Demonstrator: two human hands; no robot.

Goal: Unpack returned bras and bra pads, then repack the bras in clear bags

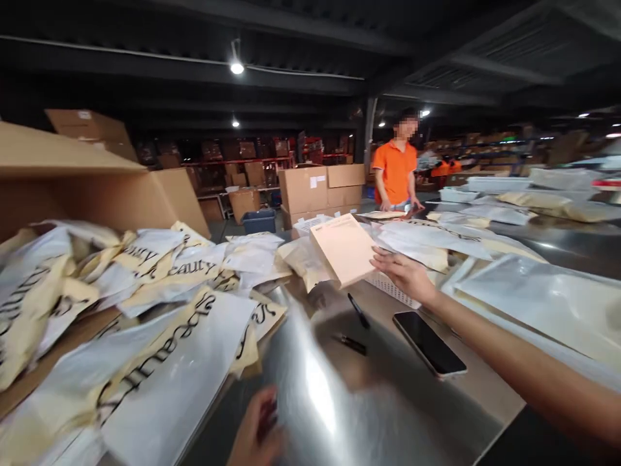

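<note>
Landmark: phone, one, dark screen up, flat on your metal tabletop.

Pad of paper, one, pale peach, tilted, beyond the phone and to its left. Your right hand: fingers touching the pad's right edge; whether they grip it, you cannot tell from this view. Your left hand: blurred, fingers partly bent, nearer you than the phone and well to its left; how wide it stands cannot be told.

Pens, two, black, left of the phone. Basket, white, perforated, just beyond the phone. Bags, many, black-lettered, heaped far left of the phone. Person, orange shirt, well beyond the phone.
</note>
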